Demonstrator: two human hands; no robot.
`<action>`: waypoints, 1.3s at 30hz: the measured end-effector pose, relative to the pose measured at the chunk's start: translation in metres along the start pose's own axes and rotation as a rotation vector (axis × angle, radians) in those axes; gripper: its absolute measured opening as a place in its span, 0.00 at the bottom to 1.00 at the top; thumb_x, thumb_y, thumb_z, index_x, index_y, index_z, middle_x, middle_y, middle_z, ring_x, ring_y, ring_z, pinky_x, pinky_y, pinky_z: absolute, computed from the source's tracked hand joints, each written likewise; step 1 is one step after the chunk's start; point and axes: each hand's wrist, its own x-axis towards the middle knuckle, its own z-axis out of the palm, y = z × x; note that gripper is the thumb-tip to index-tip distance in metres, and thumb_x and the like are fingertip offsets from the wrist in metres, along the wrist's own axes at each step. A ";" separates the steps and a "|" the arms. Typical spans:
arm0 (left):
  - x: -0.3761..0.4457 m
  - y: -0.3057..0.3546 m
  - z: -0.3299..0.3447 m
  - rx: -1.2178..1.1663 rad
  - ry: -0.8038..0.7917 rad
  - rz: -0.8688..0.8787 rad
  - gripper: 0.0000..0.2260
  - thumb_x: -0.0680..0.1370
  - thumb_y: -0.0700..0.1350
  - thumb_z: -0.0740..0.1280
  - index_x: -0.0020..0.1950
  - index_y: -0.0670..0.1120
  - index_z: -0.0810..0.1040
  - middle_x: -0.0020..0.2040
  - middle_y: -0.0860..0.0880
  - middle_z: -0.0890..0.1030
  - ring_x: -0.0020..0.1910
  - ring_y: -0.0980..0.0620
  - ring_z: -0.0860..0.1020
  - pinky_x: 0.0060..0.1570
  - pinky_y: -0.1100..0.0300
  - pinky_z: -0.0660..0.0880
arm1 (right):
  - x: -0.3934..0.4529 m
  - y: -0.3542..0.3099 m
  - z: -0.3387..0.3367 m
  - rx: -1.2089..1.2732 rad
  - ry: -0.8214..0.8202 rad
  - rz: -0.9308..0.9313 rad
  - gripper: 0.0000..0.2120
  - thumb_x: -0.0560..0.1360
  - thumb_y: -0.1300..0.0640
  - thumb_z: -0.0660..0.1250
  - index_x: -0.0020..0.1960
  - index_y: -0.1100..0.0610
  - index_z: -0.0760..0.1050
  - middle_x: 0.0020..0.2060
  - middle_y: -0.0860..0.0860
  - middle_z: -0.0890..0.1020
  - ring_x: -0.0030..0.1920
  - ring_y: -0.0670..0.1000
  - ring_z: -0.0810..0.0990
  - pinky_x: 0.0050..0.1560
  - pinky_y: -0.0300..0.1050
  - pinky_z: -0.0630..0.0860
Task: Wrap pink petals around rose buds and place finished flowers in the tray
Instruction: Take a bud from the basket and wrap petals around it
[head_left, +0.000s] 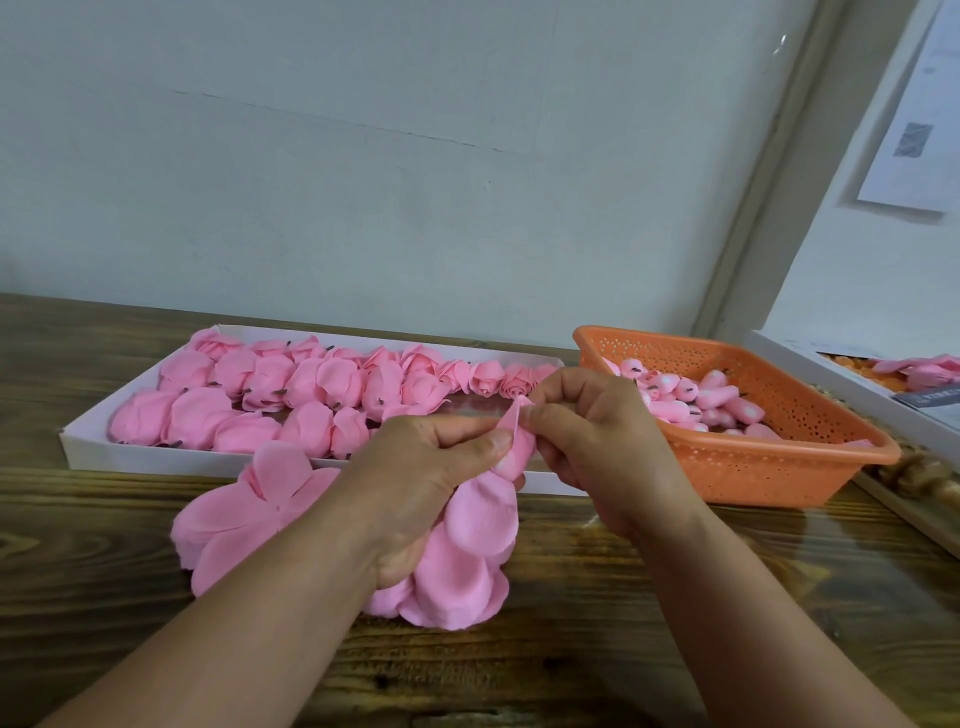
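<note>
Pink petal sheet, thin, soft and crease-prone by the look, hangs near centre over the table, left hand gripping its top, right hand pinching the upper edge; best held at that gathered top, lightly, tray just beyond.

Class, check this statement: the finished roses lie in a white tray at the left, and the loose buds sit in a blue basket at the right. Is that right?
One detail is wrong: the basket is orange, not blue, as the head view shows. The rest stands: finished roses lie in the white tray at the left, and the buds sit in the basket at the right.
</note>
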 end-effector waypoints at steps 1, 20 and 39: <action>0.000 0.000 -0.001 -0.001 0.000 0.001 0.17 0.65 0.47 0.71 0.52 0.45 0.85 0.50 0.47 0.85 0.54 0.47 0.82 0.57 0.52 0.77 | 0.000 0.000 0.000 -0.018 -0.001 -0.007 0.12 0.73 0.71 0.64 0.33 0.61 0.72 0.18 0.46 0.71 0.18 0.40 0.65 0.20 0.30 0.62; -0.003 0.005 0.000 -0.035 -0.024 -0.010 0.13 0.63 0.46 0.72 0.46 0.45 0.86 0.47 0.46 0.86 0.48 0.51 0.84 0.42 0.62 0.79 | -0.001 0.003 0.002 -0.164 0.015 -0.067 0.10 0.72 0.66 0.70 0.33 0.59 0.77 0.25 0.56 0.74 0.25 0.47 0.68 0.28 0.40 0.68; 0.000 0.014 -0.006 -0.257 -0.024 -0.285 0.03 0.72 0.37 0.67 0.42 0.40 0.81 0.41 0.42 0.78 0.37 0.49 0.77 0.37 0.59 0.77 | -0.006 -0.004 0.006 -0.016 -0.106 -0.157 0.04 0.73 0.60 0.66 0.45 0.51 0.77 0.27 0.46 0.78 0.27 0.44 0.75 0.26 0.35 0.69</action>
